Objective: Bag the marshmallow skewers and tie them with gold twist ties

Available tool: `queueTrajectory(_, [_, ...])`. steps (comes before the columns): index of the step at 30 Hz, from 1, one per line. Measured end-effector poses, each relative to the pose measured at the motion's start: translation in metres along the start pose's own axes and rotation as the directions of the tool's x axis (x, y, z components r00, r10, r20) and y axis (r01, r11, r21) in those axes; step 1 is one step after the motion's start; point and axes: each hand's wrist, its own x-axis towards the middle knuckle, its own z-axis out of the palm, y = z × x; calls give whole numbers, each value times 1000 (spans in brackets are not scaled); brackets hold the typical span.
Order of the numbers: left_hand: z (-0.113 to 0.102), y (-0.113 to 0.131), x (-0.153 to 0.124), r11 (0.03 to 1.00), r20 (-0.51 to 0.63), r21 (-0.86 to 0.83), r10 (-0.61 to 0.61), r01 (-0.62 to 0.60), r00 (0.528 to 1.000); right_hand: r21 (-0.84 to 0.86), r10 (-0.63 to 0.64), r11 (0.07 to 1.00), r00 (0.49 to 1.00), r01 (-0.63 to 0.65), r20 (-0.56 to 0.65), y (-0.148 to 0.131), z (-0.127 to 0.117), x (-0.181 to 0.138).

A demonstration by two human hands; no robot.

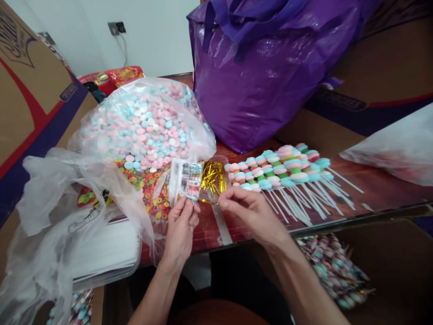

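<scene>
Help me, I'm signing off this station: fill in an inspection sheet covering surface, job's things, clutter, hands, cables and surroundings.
Surface: reddish-brown table, tape near its front edge.
Job's things: printed packet; gold strips; candy skewers lying side by side.
Clutter: crumpled plastic bag, left; bag of pastel candies behind.
Left hand: holds the packet.
Right hand: seems to pinch a single gold strip.
Cables: pale cable at the wall socket.
Surroundings: purple bag; cardboard box at left.
</scene>
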Motion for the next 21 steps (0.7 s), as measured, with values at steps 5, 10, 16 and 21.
queueTrajectory(5, [10,-7,-7,997,-71,58,50,-46,996,332,104,942,985,-53,-138,23,56,-18])
queueTrajectory(10, [11,-3,-13,999,6,38,14,-14,1000,329,76,944,957,21,-280,32,65,-18])
queueTrajectory(16, [7,-4,-16,986,79,127,96,-106,992,242,62,970,937,24,-343,26,65,-18])
queueTrajectory(21, [8,-4,-11,998,29,54,28,-29,999,240,57,971,968,3,-242,32,67,-21])
